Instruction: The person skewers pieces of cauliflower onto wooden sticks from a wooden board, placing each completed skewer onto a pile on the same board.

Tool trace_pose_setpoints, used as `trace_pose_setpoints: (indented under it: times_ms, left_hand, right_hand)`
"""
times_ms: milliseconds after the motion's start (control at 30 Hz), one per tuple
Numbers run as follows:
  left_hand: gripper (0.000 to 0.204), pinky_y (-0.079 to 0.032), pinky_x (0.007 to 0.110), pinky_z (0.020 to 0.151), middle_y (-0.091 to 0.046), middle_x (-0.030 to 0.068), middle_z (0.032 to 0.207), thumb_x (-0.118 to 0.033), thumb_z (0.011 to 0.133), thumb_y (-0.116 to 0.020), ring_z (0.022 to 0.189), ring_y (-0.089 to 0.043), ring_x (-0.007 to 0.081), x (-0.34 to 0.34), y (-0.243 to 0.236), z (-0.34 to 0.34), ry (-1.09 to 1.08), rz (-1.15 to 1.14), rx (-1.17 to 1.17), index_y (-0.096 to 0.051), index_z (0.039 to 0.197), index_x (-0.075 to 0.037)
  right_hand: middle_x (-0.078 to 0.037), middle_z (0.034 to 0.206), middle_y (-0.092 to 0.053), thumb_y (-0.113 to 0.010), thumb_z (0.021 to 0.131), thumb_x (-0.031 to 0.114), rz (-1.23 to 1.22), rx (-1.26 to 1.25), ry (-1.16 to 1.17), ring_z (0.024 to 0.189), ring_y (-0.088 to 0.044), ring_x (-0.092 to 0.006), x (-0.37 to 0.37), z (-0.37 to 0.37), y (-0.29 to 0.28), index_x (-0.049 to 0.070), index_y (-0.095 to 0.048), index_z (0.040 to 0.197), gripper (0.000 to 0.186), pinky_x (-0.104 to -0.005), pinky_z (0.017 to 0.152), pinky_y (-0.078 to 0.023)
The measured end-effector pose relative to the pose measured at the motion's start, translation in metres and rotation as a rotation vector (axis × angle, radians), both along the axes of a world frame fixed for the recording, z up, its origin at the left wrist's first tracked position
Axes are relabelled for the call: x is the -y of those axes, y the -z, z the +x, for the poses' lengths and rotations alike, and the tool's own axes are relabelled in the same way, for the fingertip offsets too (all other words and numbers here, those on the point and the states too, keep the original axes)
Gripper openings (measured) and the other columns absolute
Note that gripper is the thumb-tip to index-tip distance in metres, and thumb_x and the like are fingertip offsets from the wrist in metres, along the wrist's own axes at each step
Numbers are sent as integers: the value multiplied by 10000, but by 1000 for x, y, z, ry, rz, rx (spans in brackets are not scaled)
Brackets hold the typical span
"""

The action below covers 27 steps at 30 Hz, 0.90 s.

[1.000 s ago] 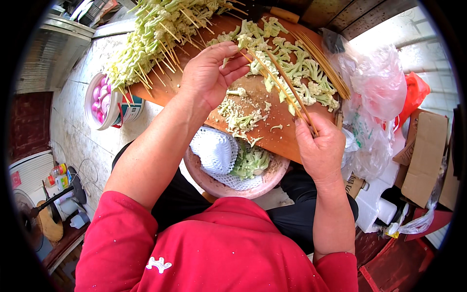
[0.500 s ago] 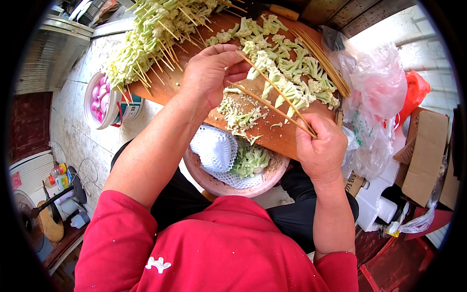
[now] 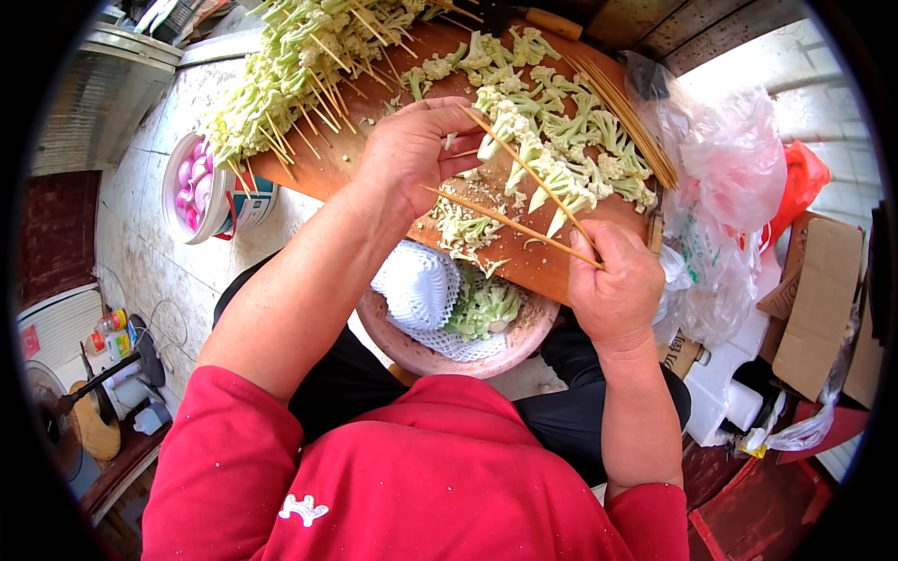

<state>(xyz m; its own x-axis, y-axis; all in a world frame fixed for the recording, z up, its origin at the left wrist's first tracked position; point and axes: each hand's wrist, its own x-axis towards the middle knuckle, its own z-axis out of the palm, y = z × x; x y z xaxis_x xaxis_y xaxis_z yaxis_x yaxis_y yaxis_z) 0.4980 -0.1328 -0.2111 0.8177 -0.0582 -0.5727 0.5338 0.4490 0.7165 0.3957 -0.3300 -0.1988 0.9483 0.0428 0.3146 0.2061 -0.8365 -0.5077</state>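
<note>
Two bamboo skewers, an upper one (image 3: 528, 170) and a lower one (image 3: 505, 221), spread apart from my right hand (image 3: 617, 285), whose closed fingers grip their near ends. The thumb and fingertips of my left hand (image 3: 407, 150) pinch the far end of the upper skewer. The lower skewer's far end lies by the left palm, apart from the fingertips. Beneath both hands is a brown board (image 3: 547, 269) strewn with cut cauliflower florets (image 3: 533, 154) and small crumbs (image 3: 460, 229). Skewered cauliflower (image 3: 299, 70) is heaped at the board's far left.
A bundle of skewers (image 3: 631, 122) lies along the board's right side. A pink basin (image 3: 412, 353) holds cauliflower (image 3: 482, 304) and white foam netting (image 3: 416, 285). Left stands a bucket (image 3: 224, 210) of purple onions (image 3: 194, 187); plastic bags (image 3: 730, 159) and cardboard (image 3: 823, 299) crowd the right.
The skewers have spread wider apart at my right hand. My left hand has shifted slightly right, still pinching the upper skewer's end.
</note>
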Motion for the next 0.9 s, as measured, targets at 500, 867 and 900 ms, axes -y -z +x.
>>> trace_pose_setpoints:
  times_ms: [500, 867, 900]
  left_hand:
    - [193, -573, 359, 709, -609, 93, 902, -39, 836, -578, 764, -632, 183, 6, -3, -4, 24, -52, 59, -531, 1016, 10]
    - [326, -562, 296, 679, -595, 120, 952, -22, 812, -609, 788, -630, 223, 8, -10, 1, -83, 72, 163, -469, 1105, 6]
    - [326, -562, 296, 679, -595, 120, 952, -22, 812, -609, 788, -630, 223, 7, -11, 1, -89, 67, 168, -469, 1105, 6]
  right_hand:
    - [-82, 718, -602, -640, 753, 98, -42, 70, -20, 646, -591, -262, -3, 2, 5, 86, -625, 854, 104, -349, 582, -482]
    - [-102, 725, -600, -598, 824, 73, 456, -253, 62, 658, -590, -205, -14, 0, 0, 18, -620, 936, 126, -287, 593, -459]
    - [-85, 712, -600, -594, 832, 68, 565, -295, 88, 645, -584, -162, -16, 0, 0, 6, -619, 944, 130, -266, 587, -453]
